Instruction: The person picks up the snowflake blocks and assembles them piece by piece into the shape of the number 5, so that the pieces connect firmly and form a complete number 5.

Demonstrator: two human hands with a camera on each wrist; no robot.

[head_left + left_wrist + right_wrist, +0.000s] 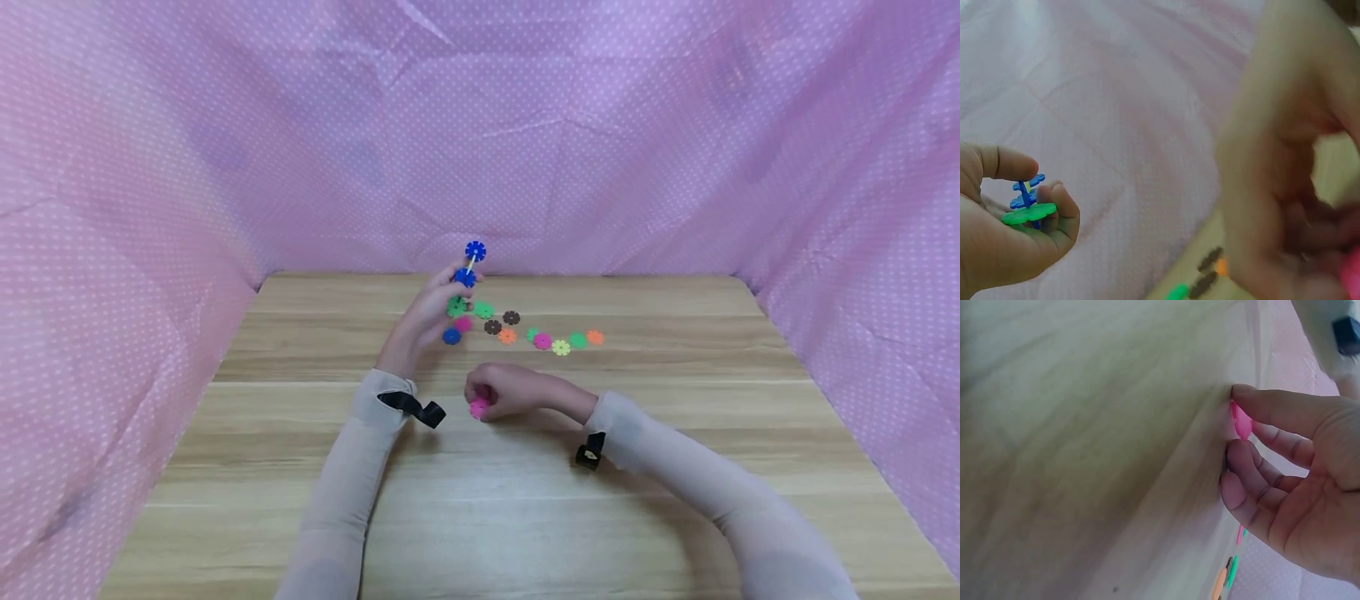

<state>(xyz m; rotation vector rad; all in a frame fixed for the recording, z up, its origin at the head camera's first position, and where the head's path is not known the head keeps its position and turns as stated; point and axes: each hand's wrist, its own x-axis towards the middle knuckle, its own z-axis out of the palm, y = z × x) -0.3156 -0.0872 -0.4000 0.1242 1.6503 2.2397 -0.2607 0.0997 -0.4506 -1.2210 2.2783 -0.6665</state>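
My left hand [426, 317], raised over the far part of the table, holds several interlocking plastic discs joined together. Two blue notched discs [476, 250] with a pale yellow one between them stick up past the fingers. A green disc [1029, 214] of the same piece lies across the fingers in the left wrist view, below the thumb. Nearer to me, low at the tabletop, my right hand [517, 390] pinches a pink disc [477, 409] between thumb and fingers. That pink disc [1243, 422] stands on edge in the right wrist view, partly hidden by the fingers.
Loose discs lie in a rough row beyond my right hand: a blue disc [452, 336], brown discs [492, 327], a yellow disc [561, 347], an orange disc [595, 337] and others. A pink dotted cloth [480, 150] hangs around the wooden table [570, 533]. Black straps [408, 406] circle both wrists.
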